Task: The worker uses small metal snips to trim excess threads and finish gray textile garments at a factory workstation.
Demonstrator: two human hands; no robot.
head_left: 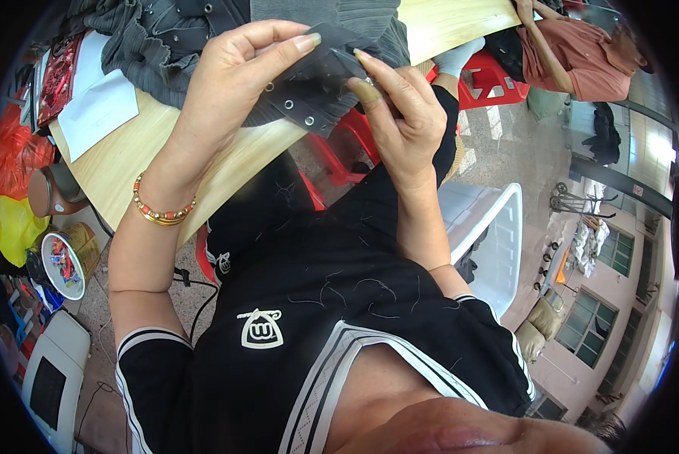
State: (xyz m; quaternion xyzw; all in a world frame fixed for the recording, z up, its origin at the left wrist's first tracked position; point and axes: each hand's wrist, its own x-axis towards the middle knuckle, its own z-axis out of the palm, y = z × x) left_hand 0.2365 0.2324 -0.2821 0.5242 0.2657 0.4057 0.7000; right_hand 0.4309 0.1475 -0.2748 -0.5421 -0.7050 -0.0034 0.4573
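Note:
Over the table's near edge, my left hand (237, 79) pinches the corner of a dark grey garment (154, 49) between thumb and fingers. The held edge is a smooth flap (302, 79) with several metal eyelets along it, and it hangs a little past the table. My right hand (408, 113) is closed, thumb against fingers, on a small dark pointed tool (345, 58). Its tip points left and lies against the flap. Most of the tool is hidden by my fingers, so its exact kind does not show.
The wooden table (120, 178) carries a white paper (101, 110) at its left. Below left stand a tub of small wrapped pieces (65, 261) and a white machine (56, 371). A white plastic crate (510, 242) and red stools (495, 79) are to the right, near a seated person (574, 53).

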